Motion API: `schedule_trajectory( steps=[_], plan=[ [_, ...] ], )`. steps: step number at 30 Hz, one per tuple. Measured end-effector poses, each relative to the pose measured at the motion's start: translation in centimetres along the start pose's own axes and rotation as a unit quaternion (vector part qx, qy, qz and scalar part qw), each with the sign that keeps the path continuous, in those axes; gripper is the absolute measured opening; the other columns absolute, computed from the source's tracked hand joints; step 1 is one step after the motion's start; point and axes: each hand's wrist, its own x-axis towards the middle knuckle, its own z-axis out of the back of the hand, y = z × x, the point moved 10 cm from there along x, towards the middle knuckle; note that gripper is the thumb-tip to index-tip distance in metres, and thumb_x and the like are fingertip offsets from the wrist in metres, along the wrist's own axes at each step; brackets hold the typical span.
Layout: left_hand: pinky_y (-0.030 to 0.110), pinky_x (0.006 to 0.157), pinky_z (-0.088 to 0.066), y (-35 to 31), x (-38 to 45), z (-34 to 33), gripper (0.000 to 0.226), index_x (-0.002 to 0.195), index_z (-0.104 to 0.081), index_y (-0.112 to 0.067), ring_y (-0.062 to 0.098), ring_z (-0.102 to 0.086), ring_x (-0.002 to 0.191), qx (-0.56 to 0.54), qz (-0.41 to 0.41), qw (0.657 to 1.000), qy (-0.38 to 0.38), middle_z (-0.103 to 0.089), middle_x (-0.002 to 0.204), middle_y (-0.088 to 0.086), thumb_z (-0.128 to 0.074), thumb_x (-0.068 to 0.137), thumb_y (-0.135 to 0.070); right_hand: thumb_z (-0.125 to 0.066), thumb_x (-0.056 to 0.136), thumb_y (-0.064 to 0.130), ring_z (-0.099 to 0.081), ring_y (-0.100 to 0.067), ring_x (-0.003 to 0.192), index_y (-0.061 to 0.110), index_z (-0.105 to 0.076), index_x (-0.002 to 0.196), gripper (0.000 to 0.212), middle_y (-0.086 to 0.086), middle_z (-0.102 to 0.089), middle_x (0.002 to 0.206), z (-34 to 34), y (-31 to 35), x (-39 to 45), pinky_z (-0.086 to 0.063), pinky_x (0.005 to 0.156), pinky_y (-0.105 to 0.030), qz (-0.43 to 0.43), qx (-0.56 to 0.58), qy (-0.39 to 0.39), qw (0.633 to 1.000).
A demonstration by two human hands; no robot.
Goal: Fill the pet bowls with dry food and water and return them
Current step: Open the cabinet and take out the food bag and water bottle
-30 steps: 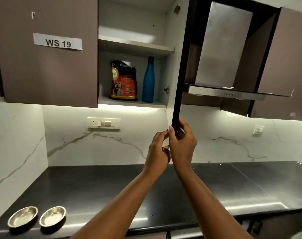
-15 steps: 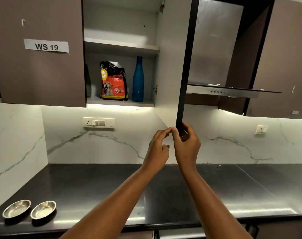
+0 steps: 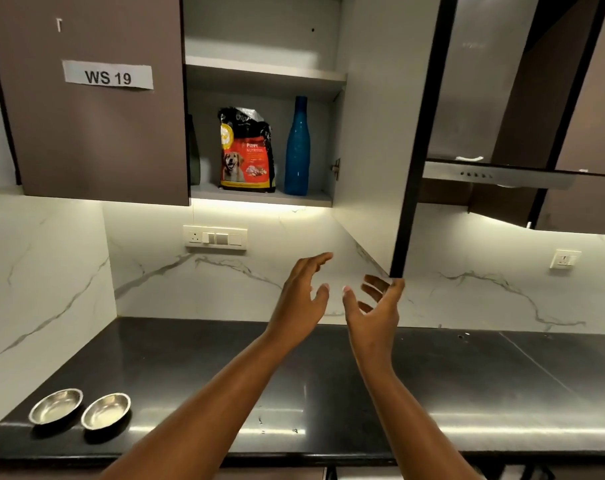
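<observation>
With cupboard door (image 3: 373, 133) standing open, both hands, left hand (image 3: 303, 299) and right hand (image 3: 375, 311), are hovering spread wide and empty; food bag (image 3: 247, 150) is wanting a two-handed, upright lift.

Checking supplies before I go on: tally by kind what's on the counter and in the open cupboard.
Round steel pet bowls on the black counter: 2
Red and black bag of puppy food on the cupboard's lower shelf: 1
Tall blue bottle beside the bag: 1
Dark object at the shelf's left edge, mostly hidden: 1
Total: 5
</observation>
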Motion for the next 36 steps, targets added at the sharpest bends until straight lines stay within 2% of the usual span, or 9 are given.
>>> schedule_trajectory(
  steps=[5,8,12,18,21,25,29,32,36],
  plan=[
    [0.033,0.104,-0.048,6.1,1.9,5.3,0.055,0.145,-0.042,-0.027,0.016,-0.048,0.134,0.028,0.052,0.998,-0.013,-0.047,0.148,0.001,-0.064,0.095,-0.022,-0.070,0.093,0.035,-0.059,-0.027,0.127,0.018,-0.032,0.153,0.073,-0.008,-0.053,0.146,-4.6,-2.2,1.7,-0.051,0.098,-0.034,-0.081,0.038,-0.020,0.996],
    [0.025,0.098,-0.043,9.5,3.5,9.3,0.056,0.145,-0.042,-0.027,0.016,-0.048,0.133,0.038,0.070,0.997,-0.024,-0.048,0.148,0.000,-0.065,0.094,-0.026,-0.066,0.094,0.041,-0.062,-0.030,0.122,0.019,-0.040,0.149,0.064,-0.010,-0.059,0.140,-10.4,-3.0,2.4,-0.054,0.103,-0.040,-0.090,0.022,0.036,0.995],
    [0.026,0.094,-0.042,13.4,7.5,14.1,0.056,0.143,-0.044,-0.025,0.020,-0.051,0.132,0.017,0.102,0.993,-0.054,-0.049,0.148,0.002,-0.067,0.092,-0.029,-0.067,0.094,0.039,-0.057,-0.014,0.112,0.020,-0.050,0.139,0.052,-0.007,-0.061,0.138,-17.9,-0.9,4.0,-0.049,0.093,-0.023,-0.026,0.008,0.090,0.996],
    [0.028,0.093,-0.045,17.5,13.8,18.5,0.060,0.142,-0.045,-0.026,0.019,-0.052,0.129,0.011,0.108,0.993,-0.054,-0.051,0.147,0.002,-0.070,0.089,-0.038,-0.071,0.089,0.045,-0.057,-0.009,0.107,0.021,-0.052,0.138,0.057,-0.004,-0.062,0.138,-27.0,2.1,7.6,-0.042,0.075,-0.006,0.033,-0.021,0.134,0.990],
    [0.032,0.095,-0.049,19.2,16.9,20.6,0.063,0.142,-0.044,-0.024,0.019,-0.052,0.129,0.009,0.090,0.994,-0.056,-0.052,0.144,0.001,-0.071,0.087,-0.040,-0.073,0.087,0.048,-0.056,-0.010,0.109,0.020,-0.050,0.140,0.064,-0.005,-0.062,0.138,-30.1,3.4,9.9,-0.044,0.074,-0.010,0.056,-0.031,0.142,0.988],
    [0.029,0.097,-0.043,20.6,21.7,22.1,0.067,0.144,-0.043,-0.023,0.016,-0.051,0.129,0.024,0.051,0.996,-0.062,-0.051,0.143,0.001,-0.072,0.086,-0.041,-0.073,0.088,0.046,-0.055,-0.013,0.117,0.019,-0.047,0.143,0.066,-0.005,-0.058,0.142,-33.4,4.6,14.0,-0.045,0.089,-0.026,0.079,-0.052,0.164,0.982],
    [0.034,0.102,-0.045,22.1,27.2,22.6,0.071,0.145,-0.041,-0.021,0.018,-0.053,0.126,0.036,0.031,0.996,-0.074,-0.050,0.143,0.003,-0.074,0.085,-0.041,-0.074,0.089,0.042,-0.054,-0.014,0.118,0.017,-0.045,0.146,0.069,-0.006,-0.056,0.142,-36.1,5.4,18.7,-0.045,0.093,-0.029,0.103,-0.051,0.186,0.976],
    [0.028,0.098,-0.044,24.1,29.8,22.3,0.076,0.147,-0.038,-0.019,0.017,-0.052,0.126,0.017,0.057,0.995,-0.080,-0.047,0.145,0.007,-0.076,0.084,-0.038,-0.076,0.088,0.041,-0.050,-0.011,0.118,0.016,-0.041,0.150,0.075,-0.008,-0.052,0.148,-37.8,4.8,21.2,-0.043,0.093,-0.027,0.098,-0.056,0.201,0.973],
    [0.029,0.102,-0.036,27.2,32.8,21.9,0.089,0.155,-0.025,-0.016,0.025,-0.039,0.141,-0.002,0.118,0.988,-0.096,-0.028,0.158,0.012,-0.076,0.084,-0.036,-0.076,0.089,0.037,-0.049,-0.026,0.137,0.014,-0.032,0.155,0.083,-0.012,-0.046,0.154,-41.6,2.8,24.3,-0.036,0.094,-0.028,0.075,-0.056,0.246,0.965]
  ],
)
